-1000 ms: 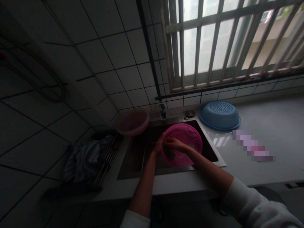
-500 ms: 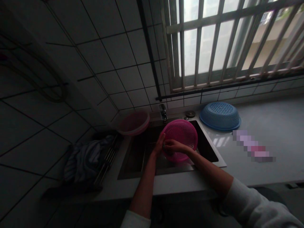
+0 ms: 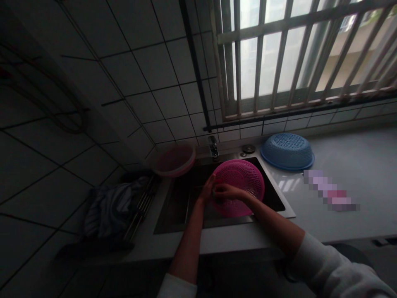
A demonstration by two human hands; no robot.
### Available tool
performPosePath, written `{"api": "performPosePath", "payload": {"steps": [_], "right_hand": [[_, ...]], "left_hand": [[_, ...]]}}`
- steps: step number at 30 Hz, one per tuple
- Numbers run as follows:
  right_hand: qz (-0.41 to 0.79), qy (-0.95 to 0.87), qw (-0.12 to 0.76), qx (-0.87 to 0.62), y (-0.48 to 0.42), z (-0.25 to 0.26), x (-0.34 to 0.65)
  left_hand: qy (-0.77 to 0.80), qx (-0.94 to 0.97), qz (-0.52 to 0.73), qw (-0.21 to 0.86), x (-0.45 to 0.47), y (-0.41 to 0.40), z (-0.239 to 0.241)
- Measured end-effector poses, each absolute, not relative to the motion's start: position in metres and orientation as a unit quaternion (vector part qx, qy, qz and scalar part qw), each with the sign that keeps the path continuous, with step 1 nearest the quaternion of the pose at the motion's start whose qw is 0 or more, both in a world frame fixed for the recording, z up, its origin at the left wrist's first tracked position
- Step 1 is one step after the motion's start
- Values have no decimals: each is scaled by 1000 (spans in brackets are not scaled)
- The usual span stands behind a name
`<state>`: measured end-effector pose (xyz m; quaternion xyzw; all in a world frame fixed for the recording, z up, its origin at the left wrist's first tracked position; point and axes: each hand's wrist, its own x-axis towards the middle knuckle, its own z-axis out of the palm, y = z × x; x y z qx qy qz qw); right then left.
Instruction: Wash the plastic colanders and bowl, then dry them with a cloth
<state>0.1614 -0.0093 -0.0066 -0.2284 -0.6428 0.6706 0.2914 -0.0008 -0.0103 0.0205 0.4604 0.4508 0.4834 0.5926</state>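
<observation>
The pale surface (image 3: 335,161) runs along under the barred window, and the sink (image 3: 175,209) is set into it. Over the sink's right half is the pink strainer (image 3: 240,178), its open side turned up toward the person. It looks like thin moulded plastic: light, I'd say, fairly stiff at the rim, with some give in the perforated wall, and likely slick if wet. Nothing about it seems fragile. The rim is the sensible place to hold, and the left hand (image 3: 207,191) has it there, gripping the left edge. The right hand (image 3: 227,191) is narrow, fingers bent in close against the inside of that same edge; whether they pinch the small dark patch (image 3: 214,190) at their tips, I can't tell in this gloom.
</observation>
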Motion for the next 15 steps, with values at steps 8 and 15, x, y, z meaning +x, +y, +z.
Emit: {"api": "performPosePath", "payload": {"steps": [8,15], "right_hand": [[531,-564,547,-316,7,7,169],[640,-634,347,-260,-6,-8,163]], "left_hand": [[371,435,480,665,7,-10,23],[429,457,492,604,2,-14,30]]}}
